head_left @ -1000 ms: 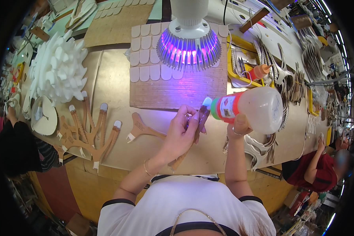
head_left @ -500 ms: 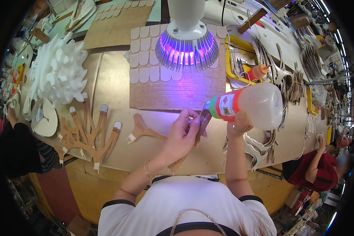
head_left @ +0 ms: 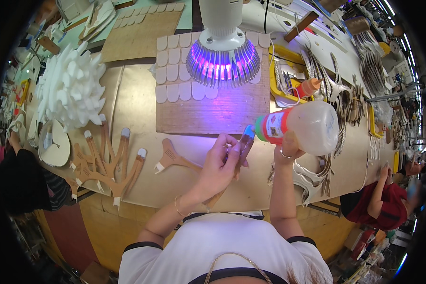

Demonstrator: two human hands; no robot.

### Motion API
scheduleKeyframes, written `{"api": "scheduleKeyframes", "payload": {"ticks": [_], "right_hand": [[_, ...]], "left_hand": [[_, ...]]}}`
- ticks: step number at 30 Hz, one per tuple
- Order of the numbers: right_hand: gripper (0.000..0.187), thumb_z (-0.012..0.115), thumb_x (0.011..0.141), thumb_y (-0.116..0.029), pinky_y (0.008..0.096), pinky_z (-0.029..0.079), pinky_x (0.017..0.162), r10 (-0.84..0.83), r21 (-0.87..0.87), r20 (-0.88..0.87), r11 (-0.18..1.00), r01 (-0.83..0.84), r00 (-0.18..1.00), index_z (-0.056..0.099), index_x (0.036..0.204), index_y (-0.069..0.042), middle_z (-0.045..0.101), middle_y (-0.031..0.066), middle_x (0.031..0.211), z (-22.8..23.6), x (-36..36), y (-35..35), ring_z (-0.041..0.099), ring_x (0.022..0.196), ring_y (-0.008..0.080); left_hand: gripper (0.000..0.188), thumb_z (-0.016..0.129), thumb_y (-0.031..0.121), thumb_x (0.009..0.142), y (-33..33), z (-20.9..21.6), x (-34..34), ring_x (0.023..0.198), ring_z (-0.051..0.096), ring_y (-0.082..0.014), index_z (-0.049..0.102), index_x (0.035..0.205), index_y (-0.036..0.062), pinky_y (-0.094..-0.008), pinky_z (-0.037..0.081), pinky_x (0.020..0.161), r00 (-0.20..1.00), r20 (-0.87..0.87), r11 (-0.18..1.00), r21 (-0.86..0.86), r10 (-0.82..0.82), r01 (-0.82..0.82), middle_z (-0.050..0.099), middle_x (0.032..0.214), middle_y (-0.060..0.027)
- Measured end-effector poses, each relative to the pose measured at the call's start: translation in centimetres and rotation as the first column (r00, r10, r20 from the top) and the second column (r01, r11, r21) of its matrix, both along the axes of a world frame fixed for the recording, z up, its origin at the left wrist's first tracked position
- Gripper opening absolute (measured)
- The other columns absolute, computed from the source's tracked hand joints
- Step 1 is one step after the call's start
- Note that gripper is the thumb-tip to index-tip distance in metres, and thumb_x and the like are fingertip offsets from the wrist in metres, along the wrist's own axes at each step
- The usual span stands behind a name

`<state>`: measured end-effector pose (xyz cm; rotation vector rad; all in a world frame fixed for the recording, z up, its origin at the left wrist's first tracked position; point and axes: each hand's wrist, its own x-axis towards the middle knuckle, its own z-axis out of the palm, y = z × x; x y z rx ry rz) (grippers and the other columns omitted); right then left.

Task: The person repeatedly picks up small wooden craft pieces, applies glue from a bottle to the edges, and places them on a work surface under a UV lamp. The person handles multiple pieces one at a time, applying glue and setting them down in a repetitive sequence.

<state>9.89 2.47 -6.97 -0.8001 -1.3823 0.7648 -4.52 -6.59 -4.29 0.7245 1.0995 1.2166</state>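
Note:
My left hand (head_left: 220,165) pinches a thin brown wooden piece (head_left: 243,147) above the workbench, its upper end tipped with white glue. My right hand (head_left: 288,146) holds a white squeeze glue bottle (head_left: 304,126) on its side, with its red collar and blue nozzle touching the top of that piece. Just left of my left hand, a Y-shaped wooden piece (head_left: 171,158) lies flat on the bench. Several branch-shaped pieces with white-tipped ends (head_left: 110,163) lie further left.
A lamp with purple lights (head_left: 223,56) hangs over a wooden board (head_left: 222,111) bearing rows of pale tiles. A white spiky form (head_left: 71,87) stands at the left. A yellow tray (head_left: 280,90) with an orange bottle and stacked cut shapes lies right. Another person in red (head_left: 381,208) sits lower right.
The glue bottle has shifted slightly left and its nozzle now meets the tip of the wooden piece. My left hand has stayed nearly in place.

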Motion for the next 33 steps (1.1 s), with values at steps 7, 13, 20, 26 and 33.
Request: {"api": "scheduleKeyframes", "payload": {"ticks": [7,13,20,26,33], "right_hand": [[0.072,0.076,0.074,-0.033,0.0394,0.042,0.095,-0.091,-0.021,-0.017,0.996,0.091,0.996,0.043,0.129,-0.003,0.051,0.0111,0.123,-1.1,1.0,-0.3,0.051,0.110,0.0246],[0.058,0.063,0.082,-0.032,0.0439,0.050,0.090,-0.201,-0.194,-0.455,0.973,0.124,0.868,0.044,0.127,-0.001,0.053,0.0155,0.122,-2.9,3.5,2.5,0.056,0.107,0.0302],[0.061,0.064,0.080,-0.036,0.0441,0.057,0.078,-0.267,-0.002,-0.274,0.961,0.277,0.924,0.042,0.124,0.001,0.056,0.0186,0.113,0.8,4.8,3.6,0.064,0.092,0.0301],[0.061,0.064,0.082,-0.033,0.0437,0.057,0.077,-0.308,-0.026,-0.260,0.950,0.313,0.915,0.039,0.126,0.000,0.056,0.0174,0.114,1.2,4.4,3.1,0.063,0.094,0.0294],[0.052,0.062,0.085,-0.027,0.0398,0.056,0.077,-0.250,0.024,-0.231,0.965,0.262,0.940,0.040,0.124,-0.001,0.055,0.0140,0.112,0.2,4.0,2.2,0.063,0.092,0.0260]], "left_hand": [[0.013,0.039,0.019,0.101,0.0,-0.1,0.0,0.050,0.051,-0.0080,0.040,0.102,0.0062,-0.0217,0.041,0.044,1.000,-0.016,1.000,0.005,-0.013,0.013,0.060,0.071,-0.0072],[0.016,0.041,0.021,0.101,-0.5,0.5,0.2,0.056,0.055,-0.0075,0.041,0.102,0.0054,-0.0223,0.046,0.048,0.999,-0.003,0.999,0.009,0.041,-0.041,0.059,0.074,-0.0056],[0.018,0.040,0.024,0.101,-3.4,5.5,-3.2,0.052,0.055,-0.0087,0.039,0.109,0.0077,-0.0216,0.046,0.047,0.996,0.090,0.995,0.102,-0.002,-0.008,0.062,0.075,-0.0071],[0.017,0.039,0.016,0.100,-8.4,12.1,-7.7,0.047,0.051,-0.0073,0.040,0.114,0.0082,-0.0204,0.042,0.044,0.912,0.165,0.877,0.255,0.375,-0.407,0.061,0.070,-0.0107],[0.016,0.037,0.013,0.100,-6.0,14.5,-14.3,0.042,0.043,-0.0041,0.042,0.110,0.0013,-0.0172,0.031,0.039,0.852,-0.216,0.755,0.597,0.476,-0.271,0.060,0.063,-0.0096]]}}
